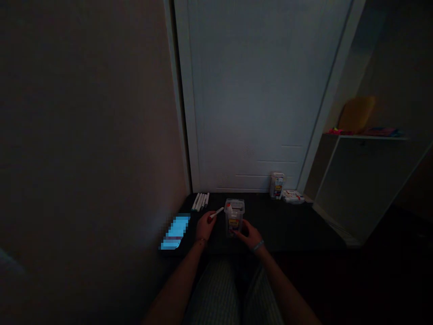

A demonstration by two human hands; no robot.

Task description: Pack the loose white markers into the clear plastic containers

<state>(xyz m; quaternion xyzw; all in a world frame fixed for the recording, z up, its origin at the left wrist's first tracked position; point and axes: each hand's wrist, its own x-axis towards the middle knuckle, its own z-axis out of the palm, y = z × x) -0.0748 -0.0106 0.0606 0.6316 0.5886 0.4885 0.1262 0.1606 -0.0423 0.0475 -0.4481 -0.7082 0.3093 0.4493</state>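
Note:
Between my hands stands a clear plastic box (234, 225) with a yellow and dark label, its top open. One white marker with a red end leans inside it. My right hand (249, 234) is closed around the lower right side of the box. In my left hand (204, 225), just left of the box, the fingers pinch a white marker (218, 212) with a dark red end; its tip points up toward the rim. Several white markers (201, 201) lie side by side on the dark table behind my left hand.
A lit, pixelated screen (175, 231) lies at the table's left edge by the wall. At the back right stand a second filled marker box (277, 185) and a flat pack of markers (292, 197). A white cabinet (365, 180) flanks the dark tabletop (287, 225).

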